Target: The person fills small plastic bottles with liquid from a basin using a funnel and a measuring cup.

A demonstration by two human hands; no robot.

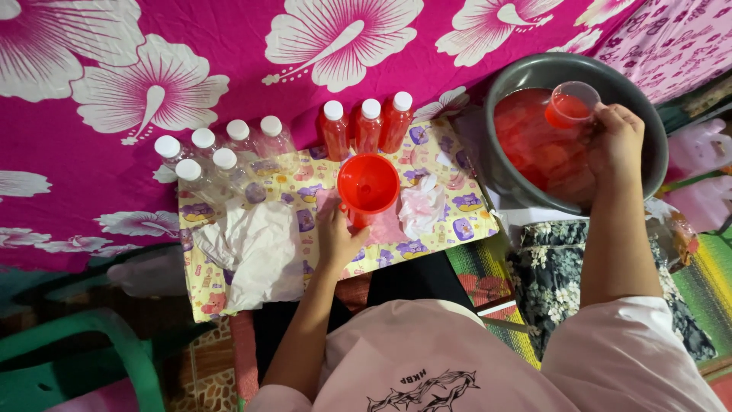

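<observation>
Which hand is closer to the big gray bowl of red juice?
Right. The right hand is over the gray bowl, dipping a cup. The left hand is apart, holding the red funnel.

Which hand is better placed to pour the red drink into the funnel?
The right hand, probably: it already holds the cup of red liquid over the grey basin. The left hand is busy steadying the red funnel.

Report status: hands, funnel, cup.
Left hand steadies red funnel. Right hand holds cup of red liquid over grey basin. Nothing between cup and funnel.
</observation>
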